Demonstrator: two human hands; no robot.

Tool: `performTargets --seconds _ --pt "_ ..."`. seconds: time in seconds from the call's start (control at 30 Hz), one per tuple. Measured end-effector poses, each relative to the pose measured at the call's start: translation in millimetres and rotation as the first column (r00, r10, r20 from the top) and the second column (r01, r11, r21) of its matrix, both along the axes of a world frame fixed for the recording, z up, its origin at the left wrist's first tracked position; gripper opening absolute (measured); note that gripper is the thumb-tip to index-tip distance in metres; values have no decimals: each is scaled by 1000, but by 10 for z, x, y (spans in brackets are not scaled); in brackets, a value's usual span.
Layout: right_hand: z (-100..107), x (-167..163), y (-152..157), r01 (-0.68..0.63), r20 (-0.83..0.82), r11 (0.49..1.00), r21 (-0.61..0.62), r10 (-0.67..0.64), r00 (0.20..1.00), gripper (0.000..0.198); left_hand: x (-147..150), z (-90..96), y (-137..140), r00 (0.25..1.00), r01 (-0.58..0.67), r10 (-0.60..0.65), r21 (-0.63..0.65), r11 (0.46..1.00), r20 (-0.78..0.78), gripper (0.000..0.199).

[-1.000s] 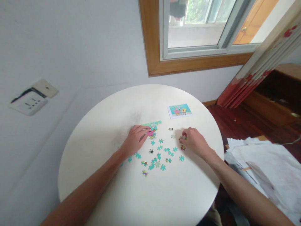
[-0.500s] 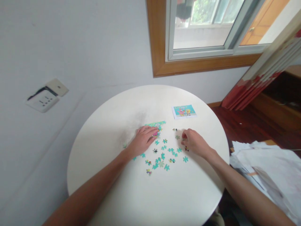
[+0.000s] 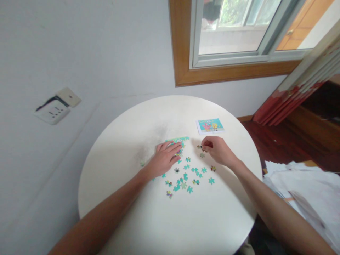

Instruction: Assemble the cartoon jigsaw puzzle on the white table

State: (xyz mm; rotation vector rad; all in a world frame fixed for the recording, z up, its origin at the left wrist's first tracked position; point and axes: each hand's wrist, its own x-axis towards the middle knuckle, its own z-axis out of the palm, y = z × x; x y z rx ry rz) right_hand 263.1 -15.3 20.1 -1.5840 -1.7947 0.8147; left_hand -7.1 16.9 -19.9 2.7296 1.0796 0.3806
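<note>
My left hand (image 3: 166, 157) lies flat with its fingers stretched over a partly joined jigsaw puzzle (image 3: 176, 140), whose green top edge shows beyond the fingers. Much of that joined section is hidden under the hand. To the right, my right hand (image 3: 216, 148) is closed in a pinch on a small puzzle piece (image 3: 204, 151), mostly covered by the fingertips. A dark-marked puzzle piece (image 3: 199, 146) lies just left of these fingertips, and a pale green piece (image 3: 202, 155) just below them. Several loose teal puzzle pieces (image 3: 185, 176) are scattered nearer to me.
A picture card (image 3: 210, 126) with two cartoon figures lies at the back right of the round white table (image 3: 119, 141). Wall and window frame (image 3: 225, 72) stand behind it. Papers (image 3: 300, 187) are piled beyond the table's right edge, and a wall socket (image 3: 54, 111) is at left.
My right hand has moved left and away from me, carrying the small piece toward the dark-marked one. The left hand stays over the joined section, fingers slightly more spread. The view has shifted slightly.
</note>
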Motion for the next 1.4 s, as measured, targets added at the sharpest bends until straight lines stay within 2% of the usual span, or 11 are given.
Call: performTargets --seconds 0.07,0.13,0.23,0.33,0.47,0.63,1.13,1.4 --pt "29 -89 168 -33 -121 999 -33 29 992 4 -5 3 -3 1000 0 0 -1 1000 -3 43" --pt "36 -198 328 -46 -165 996 -75 34 986 4 -10 7 -7 1000 -1 1 3 1000 -1 43" --pt "-10 -347 511 -92 -118 993 -78 83 990 2 -12 14 -12 1000 -3 3 9 1000 1 44" --pt "-111 -435 605 -118 -32 989 -84 116 993 8 -10 16 -18 1000 -5 5 1 1000 10 44" --pt "-215 -485 632 -99 44 989 -113 104 994 10 -5 11 -19 1000 -10 11 -13 1000 29 45" --pt "-201 -525 629 -34 141 994 -103 48 989 8 -4 4 -17 999 -15 16 -20 1000 35 45" --pt "-225 -544 642 15 146 992 -126 4 989 12 8 9 -24 999 -24 24 -27 999 28 45" --pt "-292 -569 629 38 237 999 -34 -29 971 8 18 24 -27 1000 -25 25 -27 999 15 46"
